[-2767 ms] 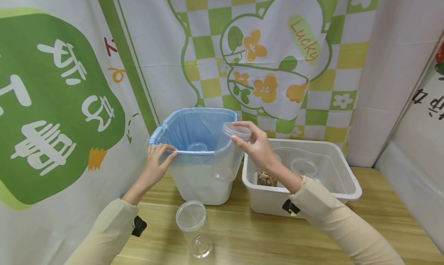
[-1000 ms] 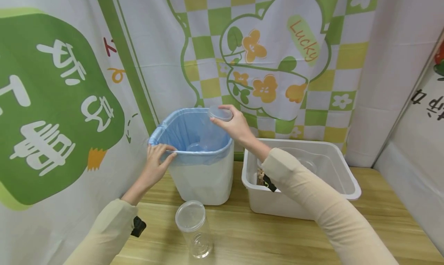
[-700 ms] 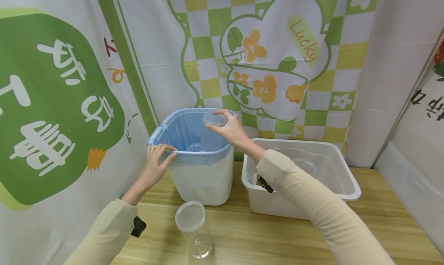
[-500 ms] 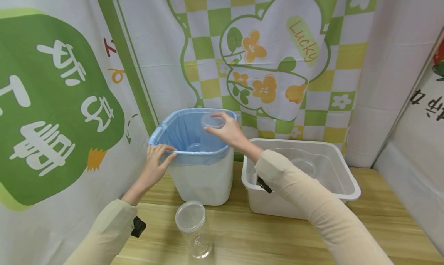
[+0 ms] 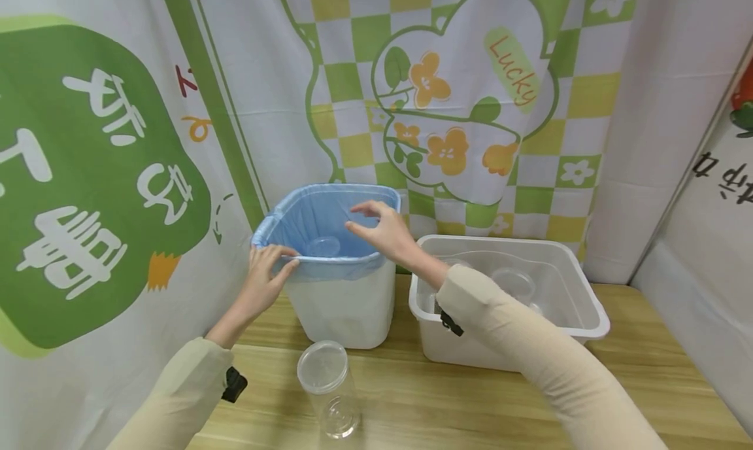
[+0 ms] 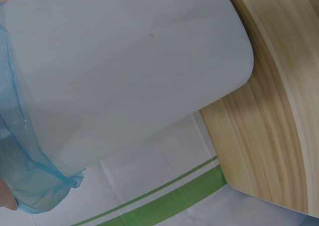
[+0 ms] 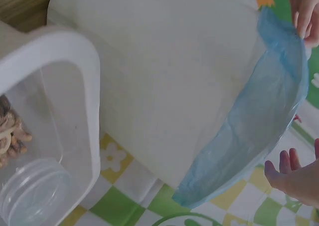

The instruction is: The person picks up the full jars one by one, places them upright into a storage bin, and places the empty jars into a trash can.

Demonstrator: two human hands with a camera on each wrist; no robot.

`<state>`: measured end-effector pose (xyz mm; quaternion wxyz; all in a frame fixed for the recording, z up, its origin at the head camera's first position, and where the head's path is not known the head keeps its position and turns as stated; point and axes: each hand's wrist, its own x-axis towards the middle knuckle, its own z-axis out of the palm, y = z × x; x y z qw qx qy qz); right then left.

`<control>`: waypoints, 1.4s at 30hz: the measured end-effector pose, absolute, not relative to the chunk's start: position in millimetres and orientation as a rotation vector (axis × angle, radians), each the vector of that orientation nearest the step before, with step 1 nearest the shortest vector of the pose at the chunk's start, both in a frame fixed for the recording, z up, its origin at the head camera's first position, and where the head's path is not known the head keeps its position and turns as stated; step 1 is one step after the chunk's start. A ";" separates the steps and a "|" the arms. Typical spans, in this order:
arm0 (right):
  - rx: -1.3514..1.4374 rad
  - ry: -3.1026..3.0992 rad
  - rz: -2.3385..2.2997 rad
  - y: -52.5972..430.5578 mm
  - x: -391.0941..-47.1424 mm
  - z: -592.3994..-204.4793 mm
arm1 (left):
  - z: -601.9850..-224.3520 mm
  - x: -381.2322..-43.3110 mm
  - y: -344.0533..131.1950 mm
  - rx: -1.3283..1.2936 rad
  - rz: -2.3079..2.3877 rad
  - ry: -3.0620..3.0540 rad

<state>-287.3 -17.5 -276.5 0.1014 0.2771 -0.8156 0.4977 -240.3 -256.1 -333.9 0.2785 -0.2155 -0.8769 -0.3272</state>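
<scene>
My right hand hangs over the far right of the trash bin, thumb and fingers spread apart with nothing between them. The bin is white and lined with a blue trash bag. On its near left rim, my left hand grips the bag's edge with fingers and thumb. Inside the bin lies a clear plastic piece, a jar or its lid; the rest of it is hidden. A clear lidded plastic jar stands upright on the wooden table in front of the bin.
To the right stands a white tub with clear plastic jars, one of them a jar near its wall. Brown dried pieces also lie in the tub. A printed curtain hangs close behind the containers.
My right hand carried a clear jar leftward from beside the tub to over the bin, then let it go into the bin. My left hand stayed on the rim.
</scene>
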 end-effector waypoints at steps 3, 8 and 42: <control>0.889 -2.335 1.465 -15.9 -276.5 -282.9 | -334.3 -241.1 -255.9 -0.583 -0.875 -2.365; 0.991 -2.243 1.487 -14.3 -260.4 -293.0 | -335.4 -241.5 -255.7 -0.583 -0.876 -2.364; 1.375 -2.151 1.444 -14.0 -193.6 -378.5 | -337.5 -241.8 -256.5 -0.578 -0.870 -2.328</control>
